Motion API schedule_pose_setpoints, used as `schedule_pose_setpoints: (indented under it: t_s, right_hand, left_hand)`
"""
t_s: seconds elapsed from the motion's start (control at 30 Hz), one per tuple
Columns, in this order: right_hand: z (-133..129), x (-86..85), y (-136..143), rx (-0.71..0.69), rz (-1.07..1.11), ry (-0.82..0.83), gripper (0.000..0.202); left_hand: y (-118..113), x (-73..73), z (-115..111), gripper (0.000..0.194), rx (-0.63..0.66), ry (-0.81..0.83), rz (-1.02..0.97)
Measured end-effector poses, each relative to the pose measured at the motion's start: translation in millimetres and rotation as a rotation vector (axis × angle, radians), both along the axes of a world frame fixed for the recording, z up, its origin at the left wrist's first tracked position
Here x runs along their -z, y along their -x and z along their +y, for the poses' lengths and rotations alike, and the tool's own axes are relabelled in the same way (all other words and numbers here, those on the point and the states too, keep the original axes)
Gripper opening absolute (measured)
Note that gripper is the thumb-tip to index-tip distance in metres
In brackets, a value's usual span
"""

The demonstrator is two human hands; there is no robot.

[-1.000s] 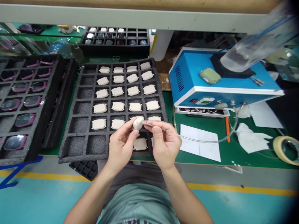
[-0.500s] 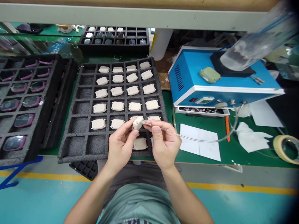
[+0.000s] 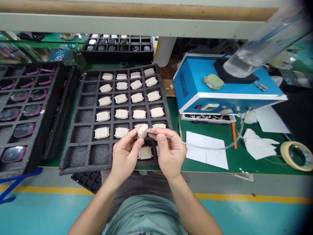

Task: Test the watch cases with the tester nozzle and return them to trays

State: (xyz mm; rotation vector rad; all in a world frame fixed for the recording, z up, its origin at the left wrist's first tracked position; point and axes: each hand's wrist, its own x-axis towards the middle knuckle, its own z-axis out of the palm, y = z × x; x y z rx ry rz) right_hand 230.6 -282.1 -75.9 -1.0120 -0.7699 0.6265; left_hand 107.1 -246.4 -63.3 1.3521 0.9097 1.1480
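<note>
Between the thumb and fingers of my left hand (image 3: 125,155) is a cream watch case (image 3: 142,131), tilted on its edge. My right hand (image 3: 171,153) is closed on a clear thin tube (image 3: 207,148), whose tip meets the right side of the case or lies right against it; I cannot tell which. From my hand the tube curves right to the blue machine (image 3: 234,94). Under both hands lies a black foam tray (image 3: 84,117) with cream watch cases in many of its compartments. My right hand partly hides one case near the tray's front edge.
On the left, a foam tray (image 3: 45,112) bears purple-framed watches. Another tray (image 3: 117,55) stands at the back. A green watch case (image 3: 213,81) and a clear cylinder sit on the machine. White paper (image 3: 206,148), an orange stick (image 3: 234,135) and a tape roll (image 3: 296,156) lie at right.
The camera view has shifted slightly, so the surroundings appear lower and a little further left. Both hands keep their hold on the watch case and the tube, with the tip still at the case.
</note>
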Motion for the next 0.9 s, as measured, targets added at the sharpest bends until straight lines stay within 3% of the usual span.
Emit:
schedule_pose_setpoints:
  t_s: [0.47, 0.9]
  right_hand:
    - [10, -2.1, -1, -0.038, 0.056, 0.008, 0.014]
    - [12, -4.7, 0, -0.049, 0.079, 0.001, 0.015]
  left_hand:
    - [-1, -4.2, 5, 0.040, -0.085, -0.001, 0.078]
    - [0, -4.2, 6, 0.046, -0.087, 0.022, 0.091]
